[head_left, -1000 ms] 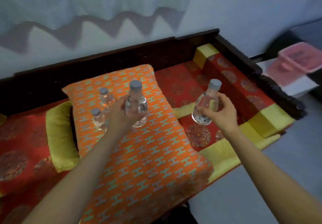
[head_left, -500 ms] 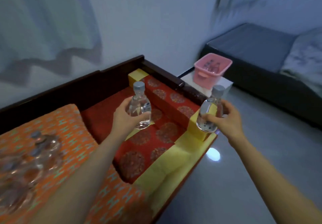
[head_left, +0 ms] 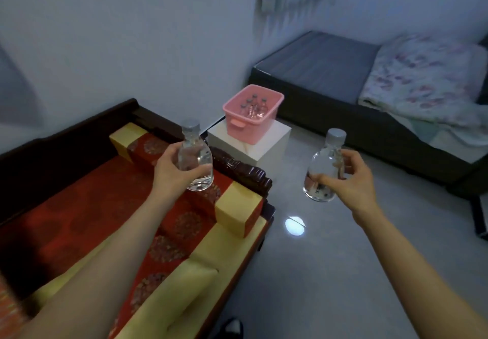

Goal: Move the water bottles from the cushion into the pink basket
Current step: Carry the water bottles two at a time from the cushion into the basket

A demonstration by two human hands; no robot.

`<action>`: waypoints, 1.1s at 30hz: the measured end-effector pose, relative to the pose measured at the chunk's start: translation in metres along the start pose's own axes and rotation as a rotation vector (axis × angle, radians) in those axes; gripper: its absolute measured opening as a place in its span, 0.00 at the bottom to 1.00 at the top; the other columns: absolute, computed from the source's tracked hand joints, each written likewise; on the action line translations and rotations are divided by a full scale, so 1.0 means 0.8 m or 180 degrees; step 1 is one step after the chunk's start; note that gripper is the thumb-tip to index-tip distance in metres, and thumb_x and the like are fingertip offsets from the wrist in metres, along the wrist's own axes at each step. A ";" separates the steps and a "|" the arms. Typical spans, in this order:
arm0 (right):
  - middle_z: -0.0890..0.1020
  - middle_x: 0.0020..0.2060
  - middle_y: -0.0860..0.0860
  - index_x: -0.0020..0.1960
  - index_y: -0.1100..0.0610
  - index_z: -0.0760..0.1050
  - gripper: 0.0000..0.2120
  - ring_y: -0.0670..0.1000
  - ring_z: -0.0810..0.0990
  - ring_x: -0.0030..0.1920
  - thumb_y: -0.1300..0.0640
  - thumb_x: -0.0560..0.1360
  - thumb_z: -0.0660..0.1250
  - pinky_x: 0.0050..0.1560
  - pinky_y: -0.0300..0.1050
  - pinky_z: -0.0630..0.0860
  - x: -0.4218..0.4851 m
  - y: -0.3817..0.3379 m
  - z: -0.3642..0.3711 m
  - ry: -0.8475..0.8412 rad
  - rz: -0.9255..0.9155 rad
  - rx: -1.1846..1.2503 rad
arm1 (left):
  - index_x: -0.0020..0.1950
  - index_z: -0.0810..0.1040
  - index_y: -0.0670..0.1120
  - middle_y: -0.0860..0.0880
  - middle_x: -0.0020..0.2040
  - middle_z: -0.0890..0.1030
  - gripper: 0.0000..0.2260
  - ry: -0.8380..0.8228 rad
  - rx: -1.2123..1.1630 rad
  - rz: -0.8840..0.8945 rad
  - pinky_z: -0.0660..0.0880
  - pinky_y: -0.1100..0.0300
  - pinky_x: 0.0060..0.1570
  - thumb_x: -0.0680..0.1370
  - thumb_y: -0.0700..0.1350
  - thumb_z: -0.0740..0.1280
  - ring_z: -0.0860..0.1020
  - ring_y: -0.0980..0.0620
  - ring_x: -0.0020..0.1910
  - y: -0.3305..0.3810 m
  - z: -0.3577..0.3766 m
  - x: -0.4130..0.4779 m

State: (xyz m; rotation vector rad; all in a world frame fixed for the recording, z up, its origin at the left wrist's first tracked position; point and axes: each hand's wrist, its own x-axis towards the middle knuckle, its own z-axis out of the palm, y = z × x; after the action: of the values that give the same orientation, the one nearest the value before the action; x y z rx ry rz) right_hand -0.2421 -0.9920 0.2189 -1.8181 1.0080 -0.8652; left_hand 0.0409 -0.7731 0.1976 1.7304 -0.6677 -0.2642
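Observation:
My left hand (head_left: 173, 169) grips a clear water bottle (head_left: 196, 159) with a grey cap, held upright over the red seat near the sofa's armrest. Over the grey floor, my right hand (head_left: 348, 177) holds a second clear bottle (head_left: 320, 169), tilted slightly. The pink basket (head_left: 260, 123) stands beyond both hands on a white cube, with several bottles (head_left: 253, 106) inside it. The orange cushion is out of view except for a blurred edge (head_left: 8, 309) at the lower left.
A dark wooden sofa with red and yellow seat pads (head_left: 105, 214) fills the left side; its carved armrest (head_left: 245, 173) lies between my left hand and the white cube (head_left: 266, 148). A dark bed (head_left: 330, 69) with a floral blanket (head_left: 427, 74) runs along the right. Grey floor (head_left: 317, 272) lies ahead.
The view has swung right, away from the orange cushion, and the pink basket has come closer to the centre. Both hands still carry their bottles, now spread wider apart.

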 end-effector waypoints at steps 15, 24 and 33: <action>0.75 0.48 0.39 0.52 0.40 0.68 0.29 0.43 0.75 0.49 0.50 0.57 0.80 0.40 0.37 0.71 0.308 0.090 -0.046 -0.0161 0.0106 -0.0395 | 0.51 0.73 0.54 0.54 0.47 0.81 0.26 -0.0329 0.0091 -0.0046 0.73 0.75 0.38 0.59 0.44 0.82 0.79 0.67 0.43 -0.003 0.252 0.245; 0.74 0.50 0.40 0.56 0.41 0.70 0.30 0.42 0.73 0.50 0.50 0.59 0.80 0.42 0.39 0.71 0.513 0.149 -0.048 -0.0487 0.0007 -0.0425 | 0.48 0.72 0.62 0.53 0.53 0.81 0.27 -0.0013 0.0046 -0.0366 0.77 0.47 0.56 0.57 0.51 0.82 0.79 0.49 0.54 -0.008 0.371 0.376; 0.74 0.50 0.39 0.55 0.41 0.68 0.30 0.43 0.75 0.51 0.50 0.60 0.80 0.44 0.37 0.72 0.732 0.180 -0.023 -0.1255 -0.0424 -0.0301 | 0.53 0.74 0.57 0.52 0.52 0.82 0.33 0.0603 -0.0094 -0.0758 0.79 0.49 0.53 0.52 0.56 0.82 0.81 0.51 0.51 -0.023 0.486 0.460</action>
State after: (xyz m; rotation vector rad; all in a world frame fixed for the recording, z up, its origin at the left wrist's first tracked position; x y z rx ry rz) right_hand -0.0459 -1.5617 0.1875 -2.0518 0.6918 -0.5105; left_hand 0.1460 -1.2946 0.1374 1.7813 -0.3185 -0.2690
